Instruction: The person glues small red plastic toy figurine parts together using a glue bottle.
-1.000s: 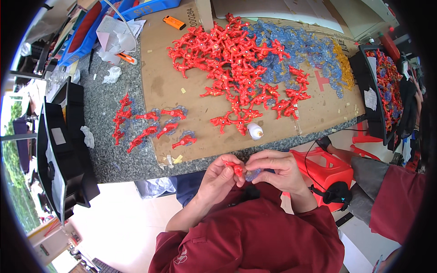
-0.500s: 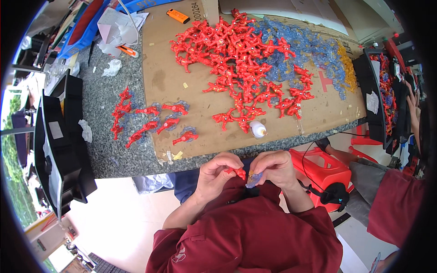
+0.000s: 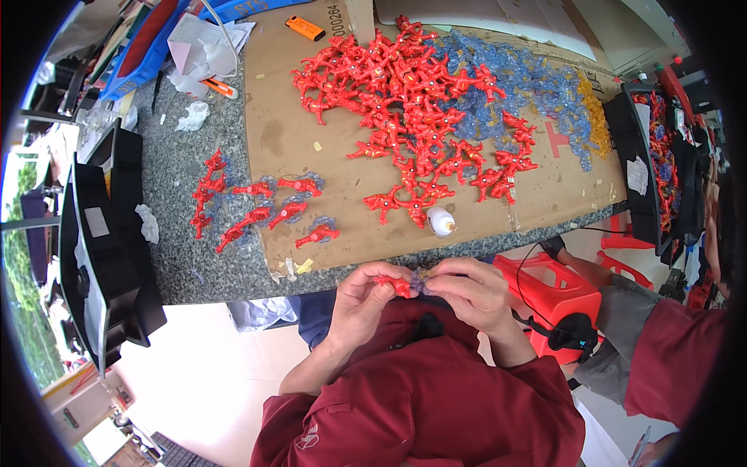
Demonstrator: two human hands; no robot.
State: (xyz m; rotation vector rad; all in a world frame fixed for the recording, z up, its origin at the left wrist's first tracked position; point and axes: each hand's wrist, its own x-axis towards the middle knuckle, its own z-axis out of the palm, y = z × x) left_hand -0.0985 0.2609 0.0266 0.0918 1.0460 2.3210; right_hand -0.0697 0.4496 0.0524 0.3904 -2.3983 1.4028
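Just in front of the table edge, my left hand [image 3: 359,305] pinches a small red plastic figure [image 3: 395,286]. My right hand [image 3: 471,291] grips a translucent blue plastic piece [image 3: 418,282] with some yellow at its top, pressed against the figure's right end. Fingers cover part of both. Beyond them a white squeeze bottle [image 3: 441,222] lies on the cardboard [image 3: 342,226]. A large heap of red figures [image 3: 389,78] covers the cardboard's far middle. To the left lie several red figures with blue pieces on them [image 3: 253,218].
Translucent blue pieces [image 3: 498,109] and yellow pieces [image 3: 587,117] lie at the far right. Black bins flank the table, one at left [image 3: 117,233] and a filled one at right [image 3: 642,187]. An orange lighter [image 3: 304,28] lies at the back. A person in maroon sits at right near a red stool [image 3: 556,292].
My hands have come together. The blue piece, apart from the red figure before, now meets its right end. The things on the table look unmoved.
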